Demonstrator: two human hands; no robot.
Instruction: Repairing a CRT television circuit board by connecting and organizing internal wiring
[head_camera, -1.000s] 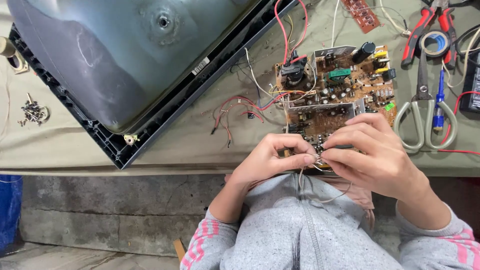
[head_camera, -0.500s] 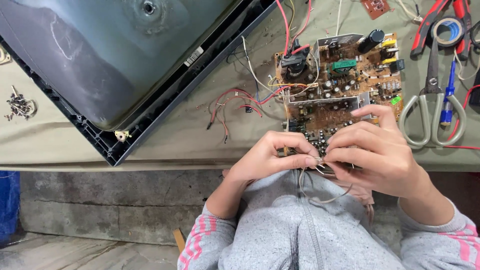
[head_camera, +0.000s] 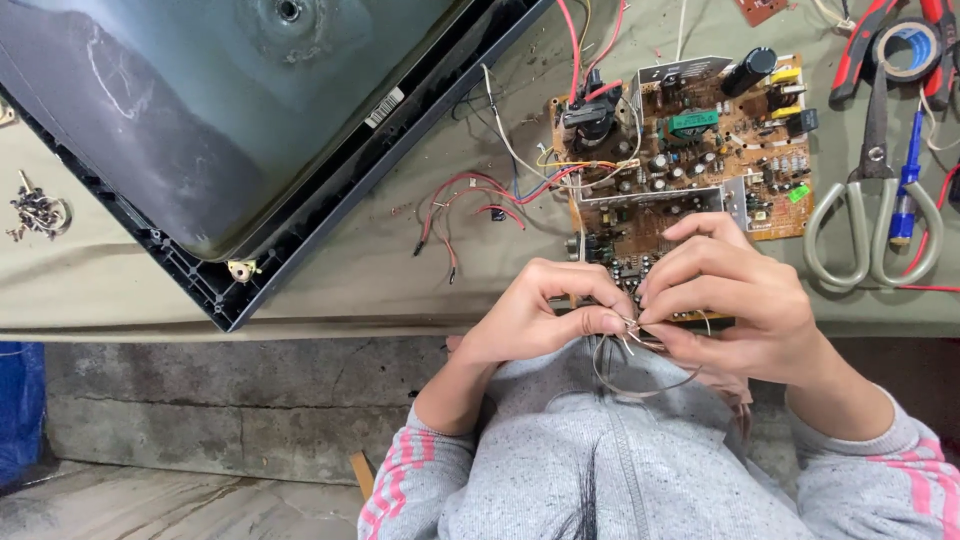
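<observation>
My left hand (head_camera: 545, 310) and my right hand (head_camera: 730, 295) meet at the near edge of the table, fingertips pinching the ends of a thin grey wire (head_camera: 640, 375) that loops down over my grey top. Just behind the hands lies a brown circuit board (head_camera: 690, 150) crowded with components, its near edge partly hidden by my fingers. Red and coloured leads (head_camera: 470, 200) trail left from the board.
A large grey picture tube in a black frame (head_camera: 240, 120) fills the left of the table (head_camera: 350, 280). Grey-handled scissors (head_camera: 875, 215), a blue screwdriver (head_camera: 905, 180), red pliers (head_camera: 870, 45) and a tape roll (head_camera: 910, 50) lie at right. Screws (head_camera: 35, 210) sit far left.
The view has shifted, so the table and board sit higher in frame. My hands have stayed together at the board's near edge, and the wire loop below them is now plainer.
</observation>
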